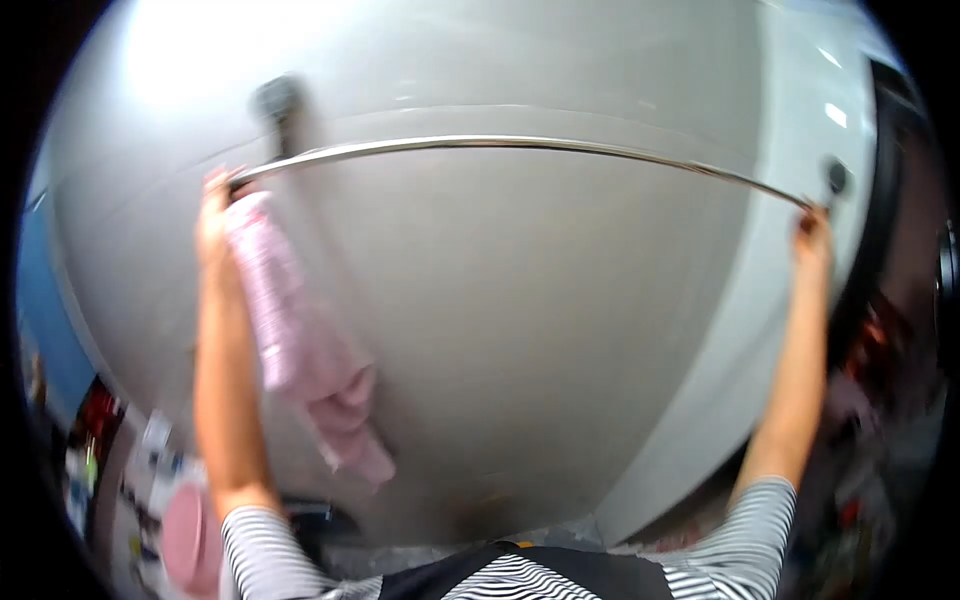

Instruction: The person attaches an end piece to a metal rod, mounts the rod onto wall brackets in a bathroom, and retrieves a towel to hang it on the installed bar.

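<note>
A long shiny metal rod [480,142] spans the view in front of the wall, looking bowed through the wide lens. Near its left end, my left hand [217,195] is closed around it. A pink towel [300,320] hangs down beside that hand and forearm; whether it is gripped or draped I cannot tell. At the far right, my right hand [814,235] grips the other end of the rod with bent fingers. Both arms are raised and stretched out.
A dark wall bracket [278,98] sits just above the rod's left end. Another dark round bracket [837,176] is on the pale wall strip [735,330] by my right hand. A pink basin [184,535] stands low at the left. Blurred clutter lies at both sides.
</note>
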